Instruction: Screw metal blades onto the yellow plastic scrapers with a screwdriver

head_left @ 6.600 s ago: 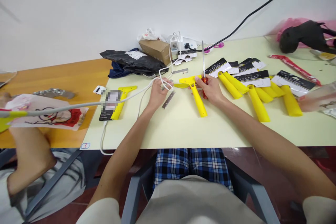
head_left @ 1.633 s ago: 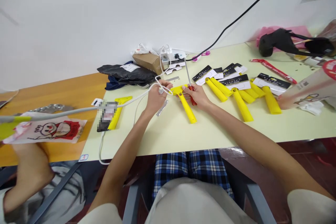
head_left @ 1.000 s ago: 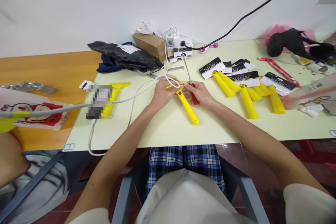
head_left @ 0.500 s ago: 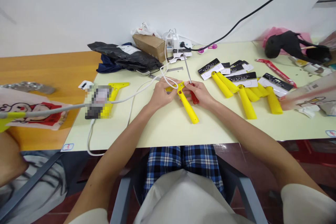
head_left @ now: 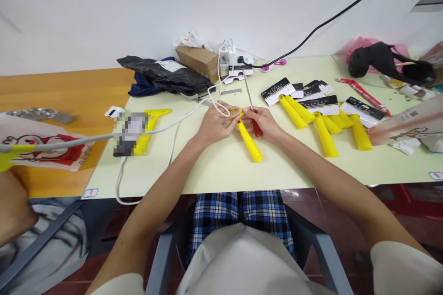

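Observation:
A yellow scraper (head_left: 250, 142) is held between both hands over the table, its handle slanting down toward me. My left hand (head_left: 217, 122) grips the left side of its head, fingers closed round it. My right hand (head_left: 262, 122) is closed on a red-handled screwdriver (head_left: 255, 125), whose metal shaft points away from me; its thumb and fingertips also touch the scraper's head. A white cable (head_left: 218, 106) loops just above my left hand. Beyond the hands lies a flat metal strip (head_left: 231, 91). The fingers hide much of the scraper's head.
Several yellow scrapers with card sleeves (head_left: 326, 134) lie at the right. Another yellow scraper (head_left: 156, 113) lies at the left by a blurred phone (head_left: 129, 133). A black plastic bag (head_left: 169, 77), a cardboard box (head_left: 199, 61) and a power strip (head_left: 242, 57) stand at the back. A person's arm (head_left: 15, 207) shows at the left.
The scraper's head has tilted, so its flat face now shows less. My left fingers have shifted slightly on it. My right hand keeps the screwdriver in almost the same place.

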`<state>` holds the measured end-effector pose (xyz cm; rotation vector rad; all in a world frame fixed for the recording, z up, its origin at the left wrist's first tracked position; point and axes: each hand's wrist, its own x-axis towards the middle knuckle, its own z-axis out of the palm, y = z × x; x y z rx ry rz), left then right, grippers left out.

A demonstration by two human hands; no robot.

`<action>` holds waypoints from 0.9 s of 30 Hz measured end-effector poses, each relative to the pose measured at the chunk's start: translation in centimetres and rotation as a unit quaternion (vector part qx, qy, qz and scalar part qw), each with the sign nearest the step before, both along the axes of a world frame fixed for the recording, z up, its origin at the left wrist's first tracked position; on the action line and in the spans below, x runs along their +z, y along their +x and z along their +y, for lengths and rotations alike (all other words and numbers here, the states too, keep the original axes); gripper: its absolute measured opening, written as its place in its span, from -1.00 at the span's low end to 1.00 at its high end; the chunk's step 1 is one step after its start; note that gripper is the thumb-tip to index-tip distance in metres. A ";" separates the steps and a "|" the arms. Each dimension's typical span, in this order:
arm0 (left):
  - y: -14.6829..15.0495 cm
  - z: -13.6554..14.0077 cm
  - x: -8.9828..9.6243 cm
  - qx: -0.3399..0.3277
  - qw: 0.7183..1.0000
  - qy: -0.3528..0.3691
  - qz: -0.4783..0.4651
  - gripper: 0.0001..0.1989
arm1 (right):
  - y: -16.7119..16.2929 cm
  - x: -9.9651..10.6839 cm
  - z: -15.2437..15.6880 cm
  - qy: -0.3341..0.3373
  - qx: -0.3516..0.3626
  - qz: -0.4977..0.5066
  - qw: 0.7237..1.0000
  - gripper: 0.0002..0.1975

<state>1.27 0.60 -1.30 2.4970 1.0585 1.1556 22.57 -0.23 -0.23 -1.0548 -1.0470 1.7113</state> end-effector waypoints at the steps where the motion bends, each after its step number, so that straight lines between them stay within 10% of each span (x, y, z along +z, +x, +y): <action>1: -0.1 0.1 0.0 -0.003 1.000 0.001 0.001 -0.73 | 0.0 -0.1 0.0 0.000 0.001 0.001 1.000 -0.64; 11: -0.6 0.3 0.6 -0.054 0.998 0.010 0.037 -0.66 | 0.1 -0.2 0.0 0.018 0.017 0.018 1.000 -0.57; 27: -1.9 1.7 0.1 0.058 0.998 -0.019 -0.035 -0.69 | 0.6 0.5 0.6 0.023 -0.078 -0.008 0.997 -0.73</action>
